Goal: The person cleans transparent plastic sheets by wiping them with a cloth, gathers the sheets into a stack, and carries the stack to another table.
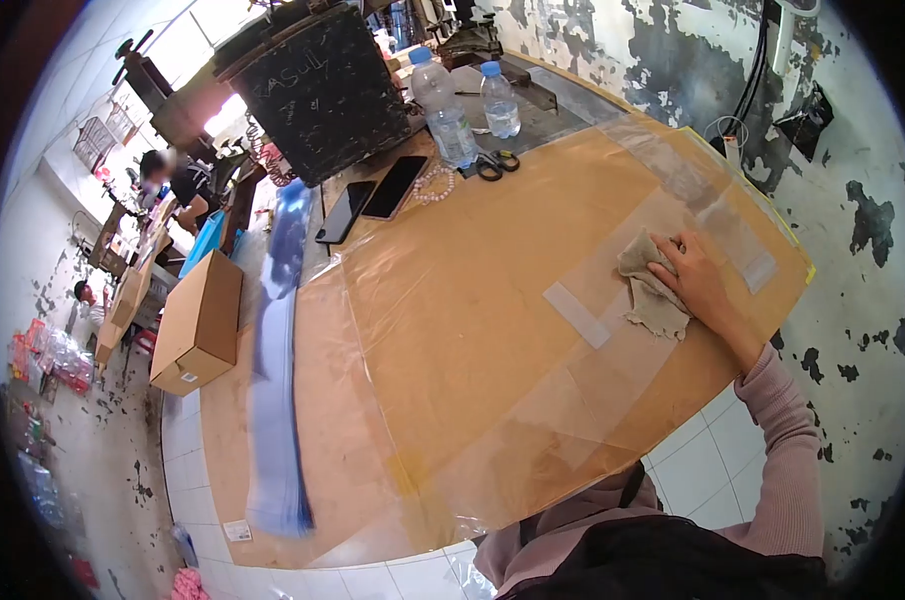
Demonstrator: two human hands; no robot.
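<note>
My right hand (694, 283) lies on a crumpled beige-grey cloth (655, 306), its fingers bent over the cloth's upper part and pressing it to the tabletop. Brown sheeting with strips of clear tape covers the table (452, 300). Just left of the cloth, a pale whitish strip (577, 315) is on the surface; a similar pale patch (752, 268) lies to the right of my hand. My left hand is out of view.
A stack of bluish plastic film (277, 420) and a cardboard box (200, 325) are at left. Towards the back are two phones (395, 188) (345, 212), a bead bracelet (435, 185), black scissors (496, 164), two water bottles (452, 130) (499, 105) and a dark machine (317, 95). People work far left.
</note>
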